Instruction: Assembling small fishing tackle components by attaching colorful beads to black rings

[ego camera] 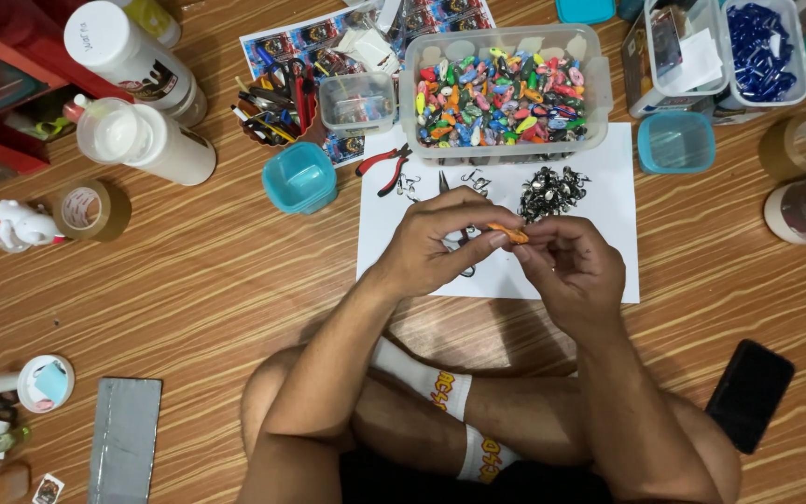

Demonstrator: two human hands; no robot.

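Head-camera view showed both hands meeting over the white paper sheet point(599, 252): left hand point(440, 241) and right hand point(571, 271) each pinched an end of a small orange plastic lure point(509, 232), near the pile of metal hooks point(550, 192).

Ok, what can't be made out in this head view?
- Small orange piece: mostly covered by the left hand and right hand fingers.
- Scissors on the white sheet: hidden behind the left hand.
- Blue parts tub: cut by the top edge.
- Metal bits pile: too small.
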